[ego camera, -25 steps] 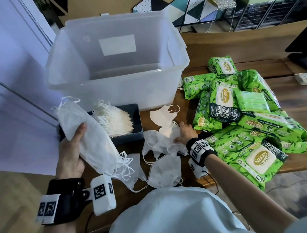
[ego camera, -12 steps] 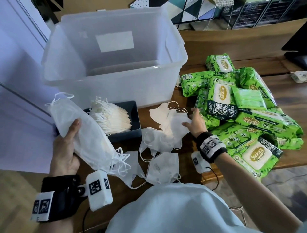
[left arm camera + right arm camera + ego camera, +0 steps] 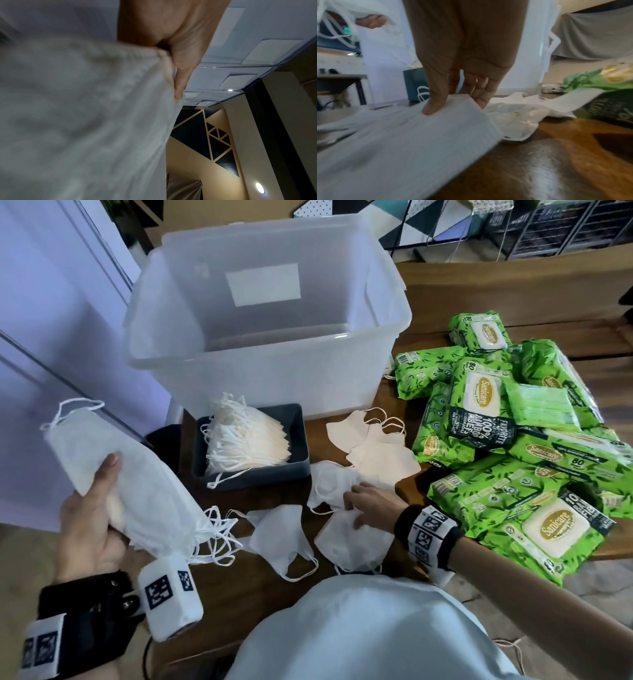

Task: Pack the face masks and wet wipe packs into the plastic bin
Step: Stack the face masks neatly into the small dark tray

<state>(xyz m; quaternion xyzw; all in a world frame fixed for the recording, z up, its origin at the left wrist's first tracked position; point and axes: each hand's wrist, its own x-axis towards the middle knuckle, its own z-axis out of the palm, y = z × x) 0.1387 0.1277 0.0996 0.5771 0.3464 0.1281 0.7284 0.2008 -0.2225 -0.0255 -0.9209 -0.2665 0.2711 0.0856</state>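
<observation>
My left hand [image 3: 94, 508] grips a thick stack of white face masks [image 3: 147, 494] off the table's left edge; in the left wrist view the thumb [image 3: 180, 70] presses on the stack [image 3: 85, 121]. My right hand [image 3: 356, 508] pinches a loose white mask [image 3: 352, 542] near the table's front, thumb on top and fingers under its edge [image 3: 453, 104]. More loose masks [image 3: 376, 453] lie just beyond it. The clear plastic bin [image 3: 267, 364] stands behind with nothing in it. Green wet wipe packs [image 3: 513, 474] are piled at the right.
A dark tray [image 3: 253, 477] in front of the bin holds a row of masks [image 3: 246, 436]. Another loose mask [image 3: 277, 535] lies at the front of the wooden table [image 3: 233, 587]. A pale wall panel [image 3: 51, 337] stands at the left.
My right hand has drawn back from the masks beside the wipe packs to a nearer mask at the table's front. The left hand still holds its stack.
</observation>
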